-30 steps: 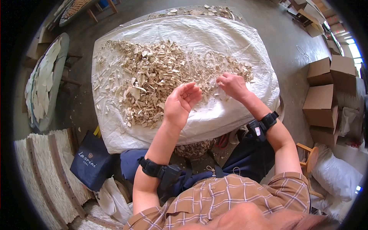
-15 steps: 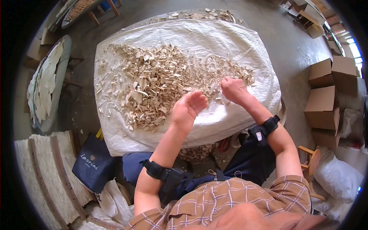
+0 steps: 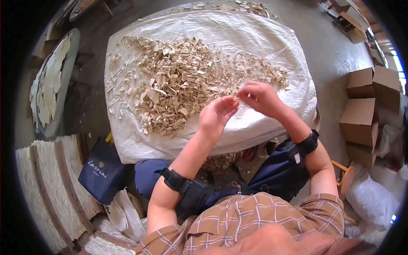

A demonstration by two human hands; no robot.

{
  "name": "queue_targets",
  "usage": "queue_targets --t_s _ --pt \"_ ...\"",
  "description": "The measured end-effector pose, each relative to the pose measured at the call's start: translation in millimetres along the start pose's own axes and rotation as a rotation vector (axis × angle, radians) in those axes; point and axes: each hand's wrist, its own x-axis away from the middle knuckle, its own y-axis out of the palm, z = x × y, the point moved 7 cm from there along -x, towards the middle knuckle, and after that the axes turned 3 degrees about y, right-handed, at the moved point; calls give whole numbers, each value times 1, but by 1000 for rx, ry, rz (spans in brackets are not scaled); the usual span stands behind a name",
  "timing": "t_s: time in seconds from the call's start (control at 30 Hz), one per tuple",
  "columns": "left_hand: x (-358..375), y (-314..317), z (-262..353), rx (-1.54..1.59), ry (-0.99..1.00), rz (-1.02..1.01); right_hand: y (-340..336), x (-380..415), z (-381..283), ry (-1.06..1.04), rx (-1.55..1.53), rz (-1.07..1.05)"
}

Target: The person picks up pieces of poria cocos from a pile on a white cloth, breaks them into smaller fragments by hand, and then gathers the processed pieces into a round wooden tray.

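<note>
A wide heap of pale beige chips point(image 3: 174, 80) lies on a white cloth point(image 3: 272, 38) that covers the table. My left hand point(image 3: 219, 115) is at the near right edge of the heap, palm turned inward and fingers curved, with nothing that I can make out in it. Just right of it, my right hand point(image 3: 260, 97) has its thumb and fingers bent together close to the left fingertips. Something small and pale shows between the two hands, too small to name.
Cardboard boxes point(image 3: 359, 112) stand on the right, above a wooden stool point(image 3: 346, 179) and a white plastic bag point(image 3: 369, 191). At the lower left is a dark blue bag point(image 3: 102, 178). An oval tray of pale sheets point(image 3: 51, 83) stands at the left.
My right hand has come down and left relative to the heap, up to my left hand. My left hand has moved slightly right. The whole view has shifted a little.
</note>
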Motion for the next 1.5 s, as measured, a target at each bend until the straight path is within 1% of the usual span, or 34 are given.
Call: queue_targets --t_s 0.03,0.1,0.17,0.23,0.33,0.47,0.53,0.67,0.83,0.97,1.07,1.13,1.2,1.23,1.27,1.33,1.4,1.47,1.5 --pt "0 0 2 3 -1 4 -3 -1 10 66 44 9" --pt "2 -3 14 39 85 82 3 0 29 73 143 12" --pt "3 -2 20 40 99 85 13 4 47 66 203 8" --pt "3 -2 25 40 121 71 26 6 58 45 456 -86" --pt "2 -5 28 57 131 72 25 5 62 104 524 -58" --pt "2 -4 31 66 136 68 24 3 48 42 411 0" --pt "2 -3 32 60 141 45 33 2 48 19 496 -58" --pt "3 -3 33 78 139 40 34 0 47 2 489 -34" --pt "4 -2 35 56 148 44 37 0 39 -86 571 -56" --pt "4 -2 35 54 145 46 40 1 39 -102 581 -53" --pt "4 -2 35 57 144 41 40 1 44 -67 579 -55" --pt "4 -2 35 52 143 41 27 1 53 79 462 -5" --pt "4 -4 34 43 138 42 12 -1 61 163 258 -4" --pt "4 -4 32 31 129 41 6 -2 64 237 88 -29" --pt "4 -4 30 33 134 40 2 -3 61 232 90 -29" --pt "3 -3 19 -4 63 40 2 2 65 492 -298 -98" --pt "2 -1 14 -53 65 39 3 1 41 444 -446 -114" --pt "1 3 6 -72 3 14 7 0 19 288 -369 -115" --pt "0 6 3 -51 -15 -13 7 -2 7 108 -236 -64"
